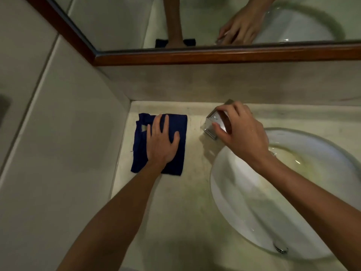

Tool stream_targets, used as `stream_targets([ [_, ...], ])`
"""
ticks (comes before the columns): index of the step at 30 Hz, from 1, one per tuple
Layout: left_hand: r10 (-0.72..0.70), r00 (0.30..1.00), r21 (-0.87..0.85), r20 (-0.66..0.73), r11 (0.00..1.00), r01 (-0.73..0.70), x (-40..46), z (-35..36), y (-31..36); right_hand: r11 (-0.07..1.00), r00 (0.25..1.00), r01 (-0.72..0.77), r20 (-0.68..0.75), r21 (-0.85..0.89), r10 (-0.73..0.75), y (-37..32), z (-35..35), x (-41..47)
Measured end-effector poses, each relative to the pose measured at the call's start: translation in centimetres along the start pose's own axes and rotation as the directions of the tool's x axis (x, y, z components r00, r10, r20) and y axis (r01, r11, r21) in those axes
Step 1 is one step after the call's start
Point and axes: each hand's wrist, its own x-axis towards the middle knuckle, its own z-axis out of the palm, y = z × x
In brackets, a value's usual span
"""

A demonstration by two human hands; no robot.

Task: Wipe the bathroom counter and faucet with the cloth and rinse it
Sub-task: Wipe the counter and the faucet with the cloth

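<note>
Cloth (176,122) is pinned flat on the bench (175,202) under the spread left hand (162,141) (nothing clamped); right hand (240,130), nearer, is clamped on the faucet (212,124).

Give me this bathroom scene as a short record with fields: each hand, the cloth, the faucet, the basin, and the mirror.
left hand: left hand pressed flat, fingers spread, on the cloth
cloth: dark blue cloth spread on the counter, left of the faucet
right hand: right hand gripping the faucet from above
faucet: chrome faucet at the basin's back left edge; running water cannot be told
basin: white round basin, drain near the front
mirror: wood-framed mirror above, reflecting both arms
</note>
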Motion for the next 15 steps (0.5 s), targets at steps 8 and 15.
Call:
stream_targets([
  [8, -0.122, 0.971, -0.211, -0.204, 0.974, 0.078, 7.5, 0.7, -0.1, 0.999, 0.999, -0.031, -0.014, -0.023, 0.031, 0.0, 0.2, -0.1],
  [15, -0.232, 0.945, -0.248, -0.229, 0.953, 0.174, 8.1, 0.6, -0.9, 1.0, 1.0, -0.008, -0.024, -0.014, 0.007, 0.5, 0.1, -0.1],
])
